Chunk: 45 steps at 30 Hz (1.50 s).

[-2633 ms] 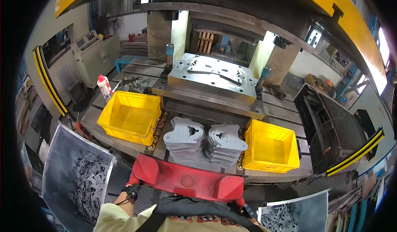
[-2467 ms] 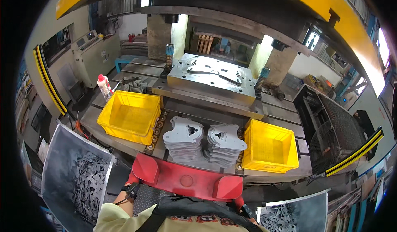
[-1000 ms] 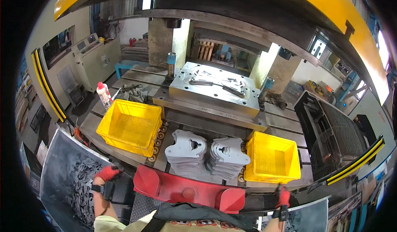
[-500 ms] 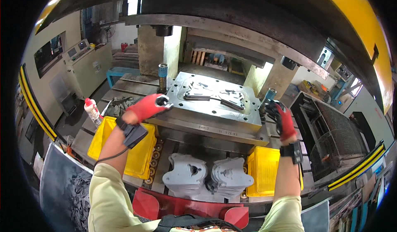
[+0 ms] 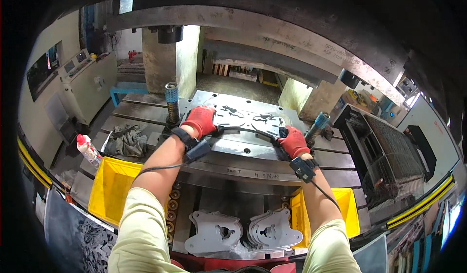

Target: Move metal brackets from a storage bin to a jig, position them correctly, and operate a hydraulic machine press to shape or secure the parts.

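On the steel die block [image 5: 214, 145] lie flat metal plates with irregular cut-outs: a left plate [image 5: 230, 120] and a right plate [image 5: 265, 123], with a dark curved edge along their near side. My left hand [image 5: 200, 120], in a red glove with dark fingertips, is closed at the left plate's outer end. At the outer end of the right plate, my right hand [image 5: 293, 141], gloved alike, has its fingers bent round the edge. Both hands' fingertips are partly hidden. Nearer me stand two stacks of grey plates, a left stack [image 5: 214, 234] and a right stack [image 5: 275, 228].
Spring-sleeved guide posts, left [image 5: 172, 103] and right [image 5: 318, 127], flank the die under the heavy press ram [image 5: 272, 35]. Yellow bins, left [image 5: 113, 188] and right [image 5: 348, 210], stand beside the stacks. A cloth [image 5: 127, 140] and a white bottle [image 5: 89, 150] lie to the left.
Both hands have moved inward from either side of the die and closed on the plates' outer ends. My view has shifted, and the die surface appears nearer.
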{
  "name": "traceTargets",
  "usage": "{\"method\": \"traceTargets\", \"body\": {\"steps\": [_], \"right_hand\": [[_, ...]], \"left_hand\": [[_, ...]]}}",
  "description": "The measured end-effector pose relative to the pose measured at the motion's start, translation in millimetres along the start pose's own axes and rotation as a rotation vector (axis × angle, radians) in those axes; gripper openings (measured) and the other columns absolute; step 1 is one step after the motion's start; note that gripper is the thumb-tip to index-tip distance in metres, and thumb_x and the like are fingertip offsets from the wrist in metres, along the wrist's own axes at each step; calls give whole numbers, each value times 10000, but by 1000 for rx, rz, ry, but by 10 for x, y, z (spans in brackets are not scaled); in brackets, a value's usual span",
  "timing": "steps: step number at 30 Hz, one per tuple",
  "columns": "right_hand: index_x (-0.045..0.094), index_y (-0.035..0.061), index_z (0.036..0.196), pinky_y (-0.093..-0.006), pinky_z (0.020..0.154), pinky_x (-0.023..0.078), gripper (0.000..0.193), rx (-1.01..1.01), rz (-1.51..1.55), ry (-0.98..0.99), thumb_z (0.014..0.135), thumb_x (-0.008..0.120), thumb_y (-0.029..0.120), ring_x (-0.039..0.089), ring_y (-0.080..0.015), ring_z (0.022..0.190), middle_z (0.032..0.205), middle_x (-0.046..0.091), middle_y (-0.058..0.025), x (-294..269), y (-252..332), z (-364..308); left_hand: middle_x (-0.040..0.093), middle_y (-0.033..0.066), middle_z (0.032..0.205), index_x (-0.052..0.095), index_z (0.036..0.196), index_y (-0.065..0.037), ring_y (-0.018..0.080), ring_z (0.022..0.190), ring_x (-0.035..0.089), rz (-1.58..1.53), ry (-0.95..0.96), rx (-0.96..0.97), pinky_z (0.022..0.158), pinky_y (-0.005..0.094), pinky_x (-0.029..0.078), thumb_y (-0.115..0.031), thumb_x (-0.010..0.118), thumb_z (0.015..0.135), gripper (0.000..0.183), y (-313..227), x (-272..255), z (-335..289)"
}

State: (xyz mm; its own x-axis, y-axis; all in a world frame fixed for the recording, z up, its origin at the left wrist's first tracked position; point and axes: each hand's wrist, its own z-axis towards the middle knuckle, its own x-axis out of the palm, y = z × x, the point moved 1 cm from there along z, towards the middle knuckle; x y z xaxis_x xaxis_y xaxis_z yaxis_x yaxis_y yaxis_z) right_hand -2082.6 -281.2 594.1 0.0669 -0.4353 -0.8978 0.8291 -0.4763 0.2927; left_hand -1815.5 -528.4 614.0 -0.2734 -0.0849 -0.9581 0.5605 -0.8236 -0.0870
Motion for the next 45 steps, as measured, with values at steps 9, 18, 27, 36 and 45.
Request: {"method": "traceTargets", "body": {"steps": [9, 18, 27, 36, 45], "right_hand": [[698, 36, 1104, -354, 800, 536, 540, 5, 235, 16, 634, 878, 233, 703, -269, 883, 970, 739, -140, -2, -136, 155], [719, 28, 1023, -323, 798, 535, 503, 0, 324, 6, 592, 903, 210, 709, -233, 871, 947, 747, -119, -86, -197, 186], [696, 9, 1057, -360, 827, 539, 501, -56, 371, -42, 630, 860, 214, 711, -258, 897, 986, 739, -160, 31, -145, 271], [648, -16, 1148, -248, 691, 536, 304, 223, 1361, 95, 846, 677, -9, 669, -152, 761, 943, 712, -102, -258, -419, 232], [647, 8, 1191, -194, 714, 476, 266, -272, 784, -380, 939, 607, 82, 611, -83, 781, 969, 689, -46, -1152, -1116, -1358]], "left_hand": [[702, 228, 993, 648, 1097, 38, 369, 952, 672, -871, -114, -84, 833, 391, 518, -392, 768, 800, 536, 30, -102, 59], [670, 32, 1089, 632, 1205, -22, 109, 844, 617, -1005, -227, -13, 759, 270, 505, -230, 663, 951, 330, 544, -643, -1641], [695, 30, 1016, 695, 1111, -50, 139, 899, 646, -1252, -122, -844, 712, 309, 537, -296, 689, 918, 313, 1544, -395, -4127], [689, 42, 1130, 662, 1199, -42, 156, 1004, 638, -1383, 104, -905, 725, 348, 582, -262, 649, 941, 339, 1708, 317, -4455], [662, 92, 1183, 598, 1280, -11, 206, 1070, 619, -757, 86, -853, 865, 346, 545, -294, 677, 926, 460, 1516, 640, -4065]]}}
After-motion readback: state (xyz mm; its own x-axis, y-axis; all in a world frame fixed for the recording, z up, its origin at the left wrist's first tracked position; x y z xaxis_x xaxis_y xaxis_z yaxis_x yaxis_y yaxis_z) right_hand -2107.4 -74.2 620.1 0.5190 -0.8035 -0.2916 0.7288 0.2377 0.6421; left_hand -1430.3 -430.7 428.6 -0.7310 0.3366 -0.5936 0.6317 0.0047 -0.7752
